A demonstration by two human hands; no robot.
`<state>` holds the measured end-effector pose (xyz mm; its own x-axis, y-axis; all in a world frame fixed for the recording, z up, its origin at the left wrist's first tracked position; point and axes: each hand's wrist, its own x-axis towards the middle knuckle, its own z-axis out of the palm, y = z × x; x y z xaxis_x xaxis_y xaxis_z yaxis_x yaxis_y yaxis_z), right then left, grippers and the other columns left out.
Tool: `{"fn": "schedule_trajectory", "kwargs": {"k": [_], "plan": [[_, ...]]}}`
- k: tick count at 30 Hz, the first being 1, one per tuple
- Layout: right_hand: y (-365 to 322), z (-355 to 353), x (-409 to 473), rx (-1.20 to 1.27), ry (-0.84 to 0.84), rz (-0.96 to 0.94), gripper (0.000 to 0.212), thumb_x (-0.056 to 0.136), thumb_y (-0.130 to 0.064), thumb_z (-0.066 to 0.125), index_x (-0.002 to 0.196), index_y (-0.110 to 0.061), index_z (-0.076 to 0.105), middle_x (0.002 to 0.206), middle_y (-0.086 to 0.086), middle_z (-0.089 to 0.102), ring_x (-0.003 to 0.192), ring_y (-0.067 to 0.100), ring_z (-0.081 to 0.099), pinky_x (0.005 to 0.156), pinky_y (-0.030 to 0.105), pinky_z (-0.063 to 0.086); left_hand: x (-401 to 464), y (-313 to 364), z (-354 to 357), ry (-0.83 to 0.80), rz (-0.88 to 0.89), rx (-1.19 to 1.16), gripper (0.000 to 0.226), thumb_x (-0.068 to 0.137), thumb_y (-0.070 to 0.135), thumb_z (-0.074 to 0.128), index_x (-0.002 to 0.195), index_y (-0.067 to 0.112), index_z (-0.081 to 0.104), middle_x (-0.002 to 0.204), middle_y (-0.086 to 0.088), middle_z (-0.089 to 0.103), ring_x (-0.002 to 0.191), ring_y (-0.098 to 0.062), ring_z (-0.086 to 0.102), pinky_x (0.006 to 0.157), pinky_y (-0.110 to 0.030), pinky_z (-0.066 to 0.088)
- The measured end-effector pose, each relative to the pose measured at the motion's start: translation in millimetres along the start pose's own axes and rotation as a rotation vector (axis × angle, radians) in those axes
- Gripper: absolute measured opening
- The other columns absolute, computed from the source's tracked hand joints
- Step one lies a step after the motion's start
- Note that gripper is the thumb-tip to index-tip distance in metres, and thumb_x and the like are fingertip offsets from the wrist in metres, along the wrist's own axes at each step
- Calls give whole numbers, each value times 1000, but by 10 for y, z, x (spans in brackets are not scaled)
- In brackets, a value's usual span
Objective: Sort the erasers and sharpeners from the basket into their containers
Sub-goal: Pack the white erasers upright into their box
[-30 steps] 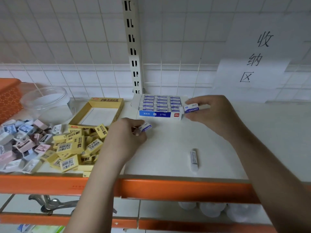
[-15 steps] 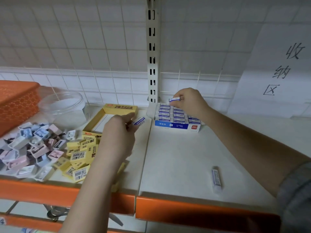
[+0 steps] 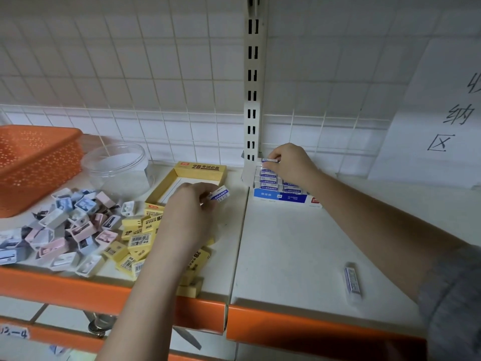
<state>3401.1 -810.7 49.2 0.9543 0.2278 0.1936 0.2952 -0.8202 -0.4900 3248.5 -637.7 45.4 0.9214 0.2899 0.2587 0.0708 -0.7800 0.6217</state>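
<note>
My left hand (image 3: 186, 217) pinches a white-and-blue eraser (image 3: 220, 194) above the shelf, beside the empty yellow 2B eraser box (image 3: 197, 169). My right hand (image 3: 289, 164) pinches another white-and-blue eraser (image 3: 269, 160) at the back left corner of the blue eraser box (image 3: 281, 198), which holds rows of the same erasers. A pile of yellow 2B erasers (image 3: 140, 239) lies under and left of my left forearm. Pastel sharpeners (image 3: 65, 227) are heaped further left. The orange basket (image 3: 33, 162) stands at the far left.
A clear round plastic tub (image 3: 117, 165) stands behind the sharpeners. One loose white-and-blue eraser (image 3: 352, 281) lies near the front right of the shelf. The orange shelf edge (image 3: 312, 327) runs along the front. A white slotted upright (image 3: 252, 87) rises behind the blue box.
My right hand carried its eraser from the box's right front corner to its back left corner. My left hand lifted its eraser slightly toward the yellow box. The camera moved closer.
</note>
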Motion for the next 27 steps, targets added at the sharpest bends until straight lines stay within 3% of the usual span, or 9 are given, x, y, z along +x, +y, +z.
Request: {"fn": "schedule_trajectory", "kwargs": {"k": [5,8,11,13,15,19,22,27], "plan": [[41,-105,-79,23,13,-12,39,89,-22,63,127,-11,57,126,7,59,111,20,56,86,26,42,34,35,-7,-16,57,6,26,93,12,52,114,21,65,113,0,60,93,-12,56,72,-16,35],[84,-261,-241,34,27,-29,33,90,-20,62,122,-13,60,122,5,61,104,16,57,77,23,43,104,107,-12,-56,83,-14,22,93,14,54,110,23,66,108,3,62,74,-7,57,58,-7,38],[109,-445,-474,-21,-87,-30,27,90,-18,59,117,-14,62,117,3,64,94,15,58,62,23,46,254,251,0,-104,135,6,23,93,14,54,108,22,68,103,5,66,75,-9,56,53,-13,34],[130,-559,-662,-67,-182,-66,24,89,-16,60,113,-15,65,113,1,64,92,17,60,60,21,45,403,384,49,-119,195,14,24,91,10,54,104,22,70,96,6,65,77,-9,56,60,-16,35],[159,-663,-873,-109,-268,-115,22,87,-16,64,108,-16,67,105,0,64,91,16,62,69,23,47,578,525,136,-144,275,15,23,89,8,57,101,21,71,94,7,64,85,-9,56,68,-16,35],[276,-823,-1242,-98,-454,-162,21,81,-7,68,98,-19,71,91,-7,66,82,4,62,74,12,45,908,768,404,-214,402,7,21,86,9,62,104,15,71,109,2,68,85,-7,53,66,-8,35],[371,-916,-1433,-82,-523,-110,32,78,4,62,94,-21,71,91,-7,66,77,-4,60,70,5,44,1071,872,625,-241,412,25,25,88,10,60,112,13,68,116,-3,66,92,-11,56,75,-14,39],[432,-999,-1672,-113,-581,-80,41,77,2,61,102,-28,68,88,-20,58,79,-15,54,65,0,36,1178,895,858,-316,371,14,27,87,13,63,114,13,67,119,-5,65,100,-15,58,81,-20,42]]}}
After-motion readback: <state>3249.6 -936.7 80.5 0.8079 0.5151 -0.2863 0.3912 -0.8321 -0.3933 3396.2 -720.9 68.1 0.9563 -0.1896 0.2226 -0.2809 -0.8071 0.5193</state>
